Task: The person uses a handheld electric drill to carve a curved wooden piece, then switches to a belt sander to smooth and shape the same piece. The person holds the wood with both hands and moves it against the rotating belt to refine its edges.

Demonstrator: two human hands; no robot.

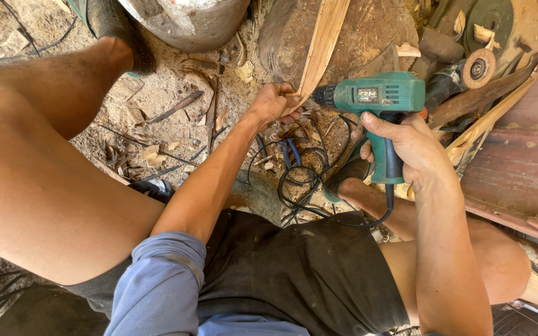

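Observation:
My right hand (403, 142) grips the handle of a green electric drill (378, 96), held level with its chuck pointing left. The chuck tip meets the lower end of a thin, pale strip of wood (322, 43) that rises toward the top of the view. My left hand (274, 101) is closed around that lower end of the strip, right beside the drill tip. The drill's black cord (300, 180) coils on the ground between my legs.
The ground is covered with sawdust, wood chips and sticks (157, 118). A large log (356, 31) lies behind the strip. A grey cylinder (188, 22) stands at the top. An angle grinder (468, 71) and wooden slats (499, 106) lie at the right.

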